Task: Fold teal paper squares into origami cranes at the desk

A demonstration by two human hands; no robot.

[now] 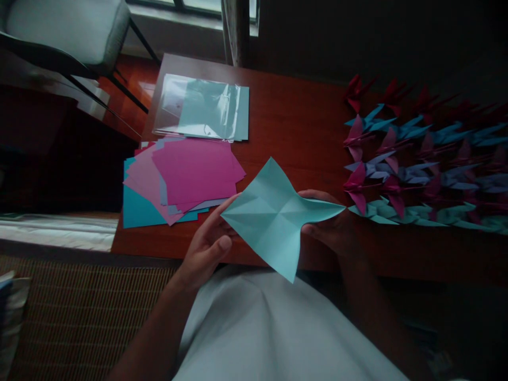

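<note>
A light mint-green sheet of origami paper, creased across its middle, is in the air before me above the near table edge. My right hand grips its right corner, fingers on the far side and thumb on the near side, so that corner bends into a narrow point. Beside the left corner, my left hand is open. Its fingers reach partly under the paper, their tips hidden, while the thumb stands away from the sheet.
Loose pink, magenta, lilac and blue paper sheets lie fanned on the left of the wooden table. Behind them is a clear plastic packet with mint paper. Rows of folded paper cranes fill the right. A chair stands far left.
</note>
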